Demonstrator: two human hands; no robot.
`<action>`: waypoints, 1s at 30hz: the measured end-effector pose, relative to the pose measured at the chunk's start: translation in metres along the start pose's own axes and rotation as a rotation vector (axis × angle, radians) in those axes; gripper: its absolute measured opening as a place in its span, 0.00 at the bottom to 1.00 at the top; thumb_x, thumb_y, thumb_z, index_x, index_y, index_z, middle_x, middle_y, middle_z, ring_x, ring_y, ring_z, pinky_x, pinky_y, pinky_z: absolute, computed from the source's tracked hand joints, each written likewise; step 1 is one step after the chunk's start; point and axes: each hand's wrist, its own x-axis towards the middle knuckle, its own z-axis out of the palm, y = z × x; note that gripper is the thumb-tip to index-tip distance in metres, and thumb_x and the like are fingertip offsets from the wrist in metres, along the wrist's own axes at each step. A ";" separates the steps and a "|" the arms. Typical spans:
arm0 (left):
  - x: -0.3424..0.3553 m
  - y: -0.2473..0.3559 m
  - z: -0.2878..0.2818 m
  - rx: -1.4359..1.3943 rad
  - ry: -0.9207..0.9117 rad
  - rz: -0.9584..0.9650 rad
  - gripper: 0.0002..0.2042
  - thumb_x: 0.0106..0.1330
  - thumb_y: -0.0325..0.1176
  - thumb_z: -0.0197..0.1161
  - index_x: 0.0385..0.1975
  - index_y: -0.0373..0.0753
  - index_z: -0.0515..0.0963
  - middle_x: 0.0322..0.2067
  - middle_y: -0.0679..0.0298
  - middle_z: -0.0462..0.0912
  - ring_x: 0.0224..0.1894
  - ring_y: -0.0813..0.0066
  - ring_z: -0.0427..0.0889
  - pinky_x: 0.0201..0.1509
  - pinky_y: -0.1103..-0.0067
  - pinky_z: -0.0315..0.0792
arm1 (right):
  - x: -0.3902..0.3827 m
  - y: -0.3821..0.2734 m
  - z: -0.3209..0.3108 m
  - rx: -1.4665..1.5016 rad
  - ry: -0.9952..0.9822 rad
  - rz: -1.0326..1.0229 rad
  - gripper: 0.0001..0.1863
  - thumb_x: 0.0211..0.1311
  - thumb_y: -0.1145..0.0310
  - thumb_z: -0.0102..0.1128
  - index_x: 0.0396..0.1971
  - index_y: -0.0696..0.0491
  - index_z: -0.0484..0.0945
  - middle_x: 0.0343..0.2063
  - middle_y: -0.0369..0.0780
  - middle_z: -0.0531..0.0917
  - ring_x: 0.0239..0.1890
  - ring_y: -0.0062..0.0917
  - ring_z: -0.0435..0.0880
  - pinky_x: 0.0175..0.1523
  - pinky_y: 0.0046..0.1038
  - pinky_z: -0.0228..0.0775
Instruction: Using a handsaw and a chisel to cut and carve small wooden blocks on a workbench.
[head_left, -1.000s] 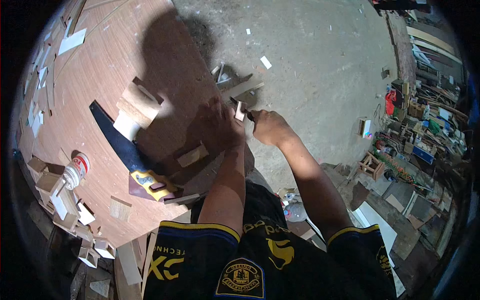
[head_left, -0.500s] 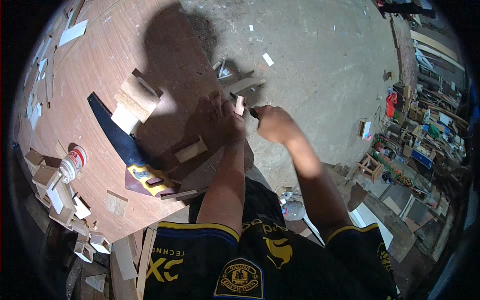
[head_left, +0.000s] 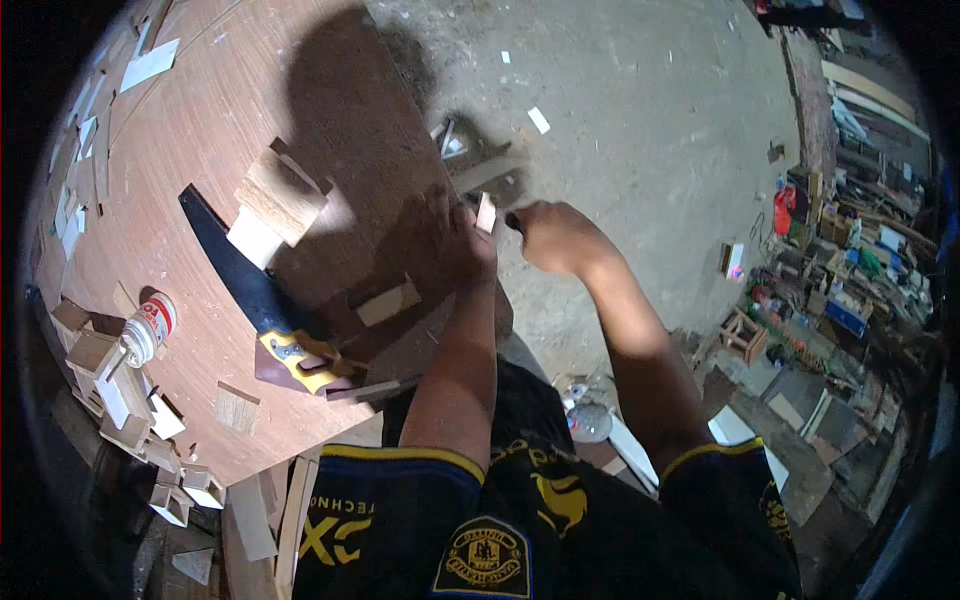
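Note:
My left hand [head_left: 468,245] is closed around a small pale wood piece [head_left: 486,214] at the right edge of the brown work board [head_left: 215,130]. Just to its right, my right hand [head_left: 565,240] is wrapped round a dark-handled tool [head_left: 514,221]. Only a short dark end of that tool shows, so its kind is unclear. A handsaw [head_left: 232,268] with a yellow and maroon grip lies on the board to the left. Beside its blade rests a stacked wooden block [head_left: 282,192] with a pale end. A flat wood offcut [head_left: 389,303] lies near my left forearm.
A white and red container [head_left: 150,325] stands at the board's left, near several small wooden box pieces [head_left: 118,400]. Thin offcuts line the far left. Wood scraps [head_left: 480,172] lie beyond my hands. A clear plastic bottle [head_left: 590,423] is below. Clutter [head_left: 845,260] fills the right side.
My right hand has moved slightly right and away from the wood piece, widening the gap. The dark tip seen beyond the wood earlier no longer shows. My left hand keeps its hold.

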 end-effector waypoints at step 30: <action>0.005 -0.002 -0.002 -0.074 -0.003 -0.029 0.04 0.61 0.29 0.53 0.32 0.37 0.73 0.60 0.51 0.70 0.66 0.45 0.63 0.68 0.49 0.52 | 0.000 -0.009 -0.017 0.010 -0.075 0.012 0.19 0.52 0.73 0.48 0.45 0.55 0.79 0.40 0.55 0.81 0.47 0.48 0.80 0.52 0.42 0.73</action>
